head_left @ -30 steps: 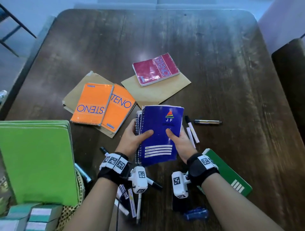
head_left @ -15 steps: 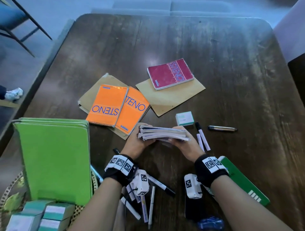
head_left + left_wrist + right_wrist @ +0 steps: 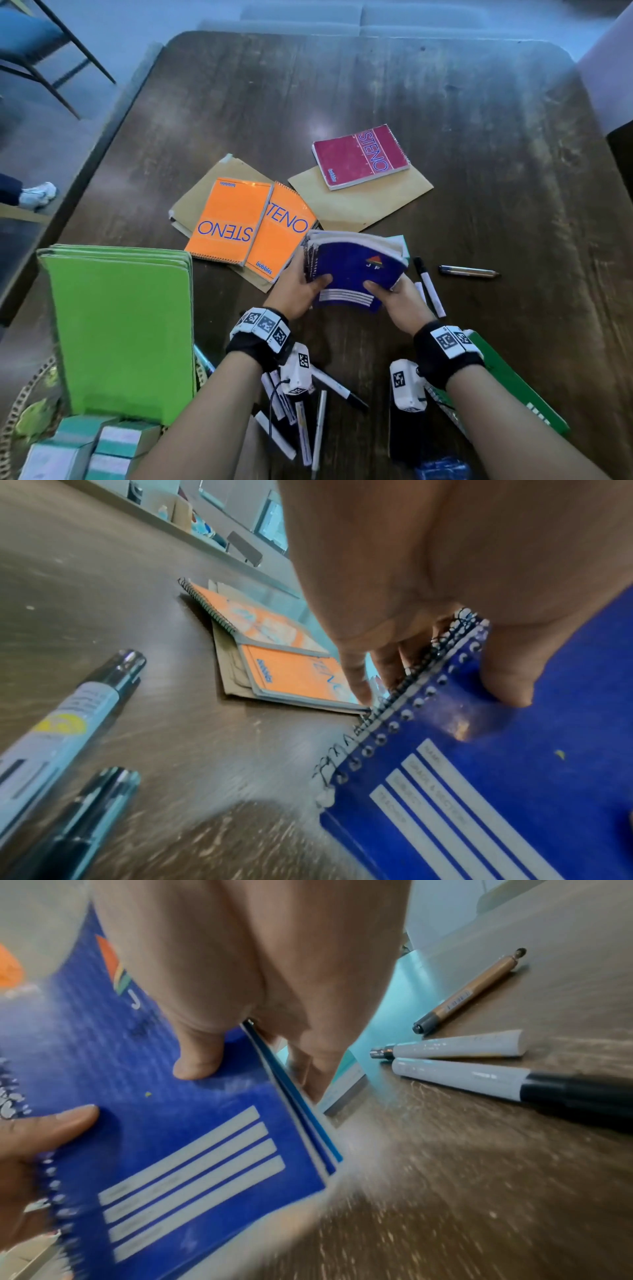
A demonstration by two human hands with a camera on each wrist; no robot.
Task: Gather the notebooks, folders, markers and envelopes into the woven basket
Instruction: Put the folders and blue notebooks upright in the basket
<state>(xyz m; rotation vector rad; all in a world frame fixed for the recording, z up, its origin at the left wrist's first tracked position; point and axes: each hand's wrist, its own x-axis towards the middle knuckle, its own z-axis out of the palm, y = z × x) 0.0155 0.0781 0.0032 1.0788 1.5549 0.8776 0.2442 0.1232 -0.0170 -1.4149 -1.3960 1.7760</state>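
Both hands hold a stack of blue spiral notebooks [image 3: 352,270] [image 3: 514,764] [image 3: 171,1123] above the table's near middle. My left hand [image 3: 298,287] grips the spiral edge, thumb on the cover. My right hand [image 3: 394,294] grips the opposite edge, thumb on top. Two orange STENO notebooks [image 3: 250,229] lie on brown envelopes [image 3: 212,181] to the left. A red STENO notebook [image 3: 361,156] rests on another envelope [image 3: 370,202]. Markers [image 3: 430,287] [image 3: 479,1074] lie to the right, several more markers [image 3: 308,428] under my wrists. Green folders [image 3: 120,325] stand in the woven basket [image 3: 17,411].
A bronze pen [image 3: 467,272] lies further right. A green notebook [image 3: 513,383] lies under my right forearm. Teal boxes [image 3: 85,448] sit at the bottom left, and a small teal box [image 3: 404,245] peeks out behind the blue stack. A chair [image 3: 41,51] stands beyond the table's left edge.
The blue stack, held edge-on half a second ago, has tilted so that its cover faces up again. Both hands keep their grip; the view has shifted slightly.
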